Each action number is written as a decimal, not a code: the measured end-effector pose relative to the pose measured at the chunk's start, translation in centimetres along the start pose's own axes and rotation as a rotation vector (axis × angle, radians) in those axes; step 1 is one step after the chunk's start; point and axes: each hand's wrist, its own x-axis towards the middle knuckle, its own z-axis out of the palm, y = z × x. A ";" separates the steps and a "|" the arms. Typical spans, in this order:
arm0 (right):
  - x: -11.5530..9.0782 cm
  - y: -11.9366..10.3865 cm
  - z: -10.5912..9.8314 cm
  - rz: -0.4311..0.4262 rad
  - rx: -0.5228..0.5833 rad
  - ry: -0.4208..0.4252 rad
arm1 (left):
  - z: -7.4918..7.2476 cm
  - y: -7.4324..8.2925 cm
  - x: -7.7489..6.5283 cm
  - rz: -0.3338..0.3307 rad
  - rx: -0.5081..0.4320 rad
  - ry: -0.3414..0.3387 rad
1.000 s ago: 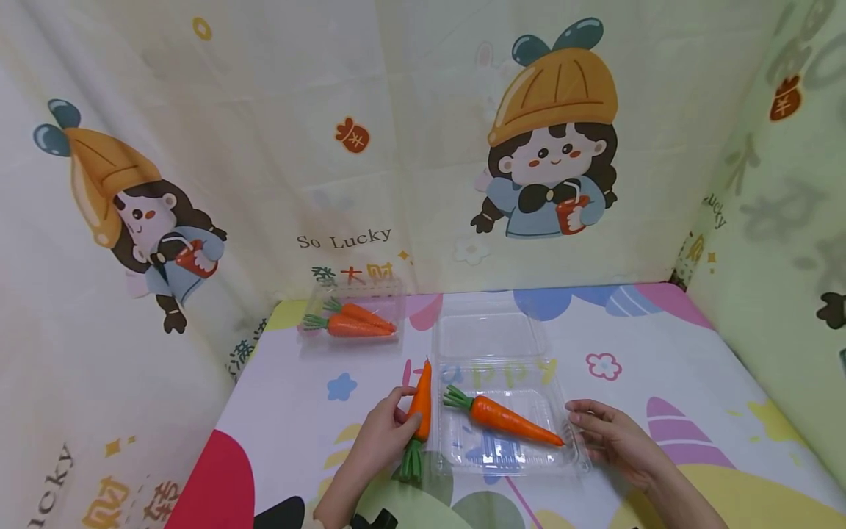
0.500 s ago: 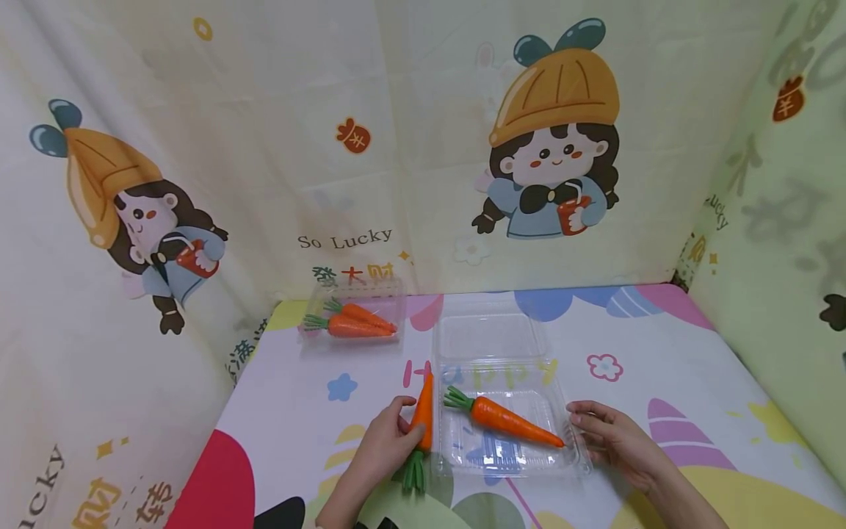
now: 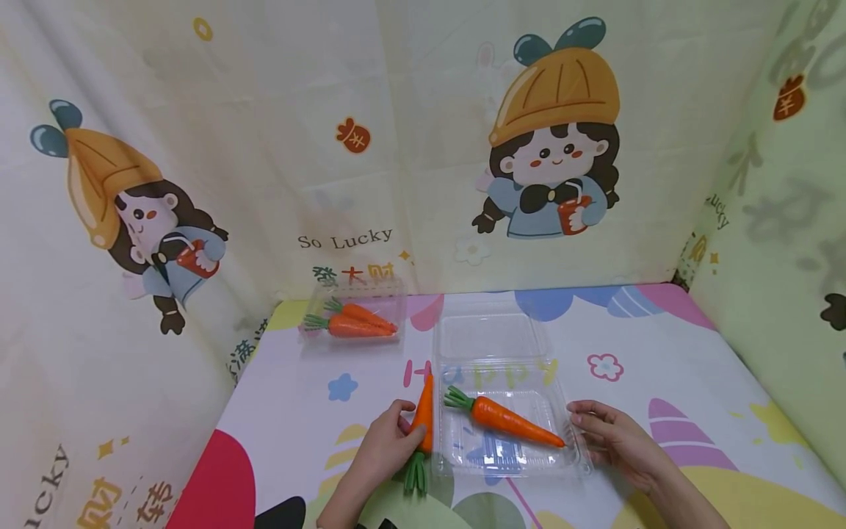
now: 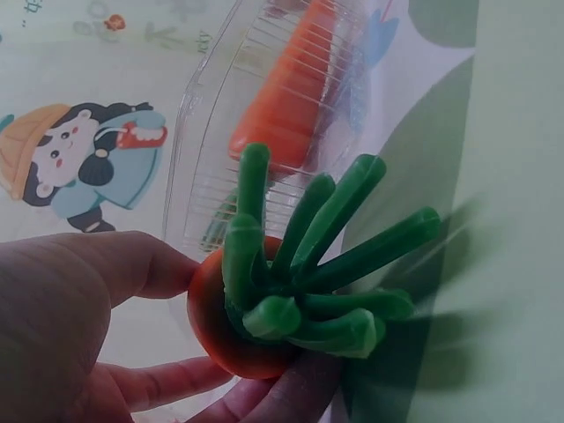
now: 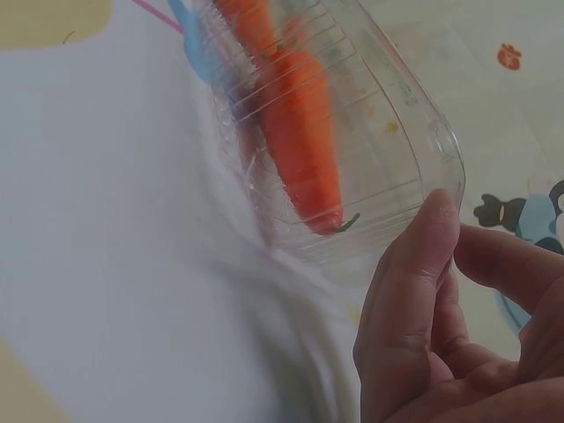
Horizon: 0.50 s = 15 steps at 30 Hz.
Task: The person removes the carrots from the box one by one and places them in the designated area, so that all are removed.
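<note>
In the head view my left hand (image 3: 385,442) holds an orange carrot (image 3: 426,411), its green stalks toward me and its tip pointing away. This carrot lies along the left side of an open clear plastic clamshell box (image 3: 505,463). The left wrist view shows the thumb and fingers on either side of the carrot's thick end. Another carrot (image 3: 512,421) rests slantwise inside the box, stalks at upper left. At the box's right side, my right hand (image 3: 617,441) pinches the rim between thumb and fingers, plain in the right wrist view.
The clear lid (image 3: 489,334) lies folded back, away from me. Farther left stands a second clear box (image 3: 353,290) with two carrots (image 3: 350,325) in it. A printed cloth (image 3: 661,353) covers the table, and a patterned curtain (image 3: 423,184) rises behind.
Over the first half second my left hand shifted the carrot slightly right and toward me, along the box's side. Since then both hands have hardly moved.
</note>
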 end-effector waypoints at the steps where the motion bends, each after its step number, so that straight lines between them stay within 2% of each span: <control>1: 0.0 0.0 0.0 0.002 -0.003 0.002 | 0.0 0.0 0.0 -0.007 -0.002 -0.003; 9: 0.0 0.0 0.0 0.011 -0.020 0.011 | 0.0 0.0 0.2 -0.052 -0.002 -0.011; 15: 0.0 0.0 -0.1 0.015 -0.032 0.014 | -0.1 0.2 0.3 -0.017 0.031 -0.010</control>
